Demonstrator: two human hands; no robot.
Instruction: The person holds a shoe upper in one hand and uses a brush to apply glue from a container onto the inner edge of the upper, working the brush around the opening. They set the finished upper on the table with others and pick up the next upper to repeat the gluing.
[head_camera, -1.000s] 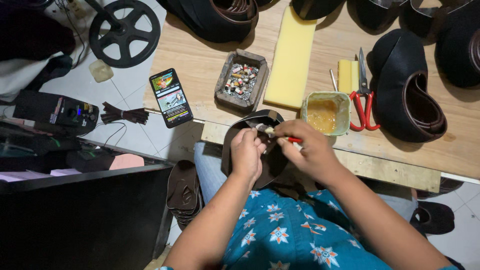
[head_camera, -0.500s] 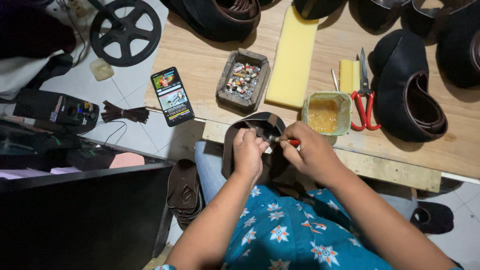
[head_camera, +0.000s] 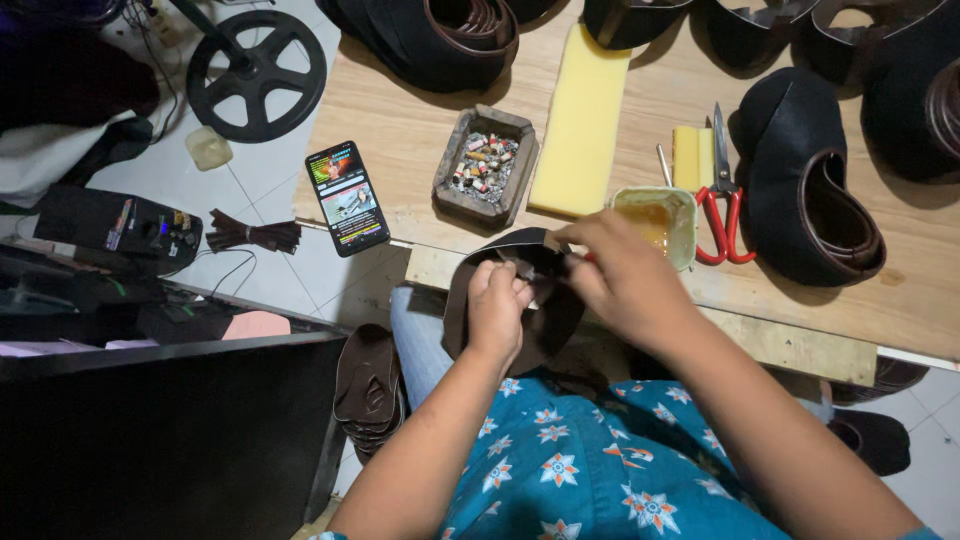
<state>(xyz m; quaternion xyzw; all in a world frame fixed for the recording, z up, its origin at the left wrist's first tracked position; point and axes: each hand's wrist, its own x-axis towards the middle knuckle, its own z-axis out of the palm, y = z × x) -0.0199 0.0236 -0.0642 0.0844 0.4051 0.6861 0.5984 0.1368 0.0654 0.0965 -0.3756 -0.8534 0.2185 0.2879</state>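
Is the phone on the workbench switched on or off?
On. The phone lies face up at the edge of the wooden bench, and its screen is lit with colourful pictures.

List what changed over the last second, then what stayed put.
The right hand slid from above the dark shoe piece rightward toward the glue tub. The left hand kept its grip on the piece. Phone, ashtray, yellow foam and scissors did not move.

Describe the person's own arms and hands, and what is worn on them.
Both forearms are bare, with no gloves on the left hand or right hand; no rings or watch show. The teal shirt carries a white and orange star-flower print.
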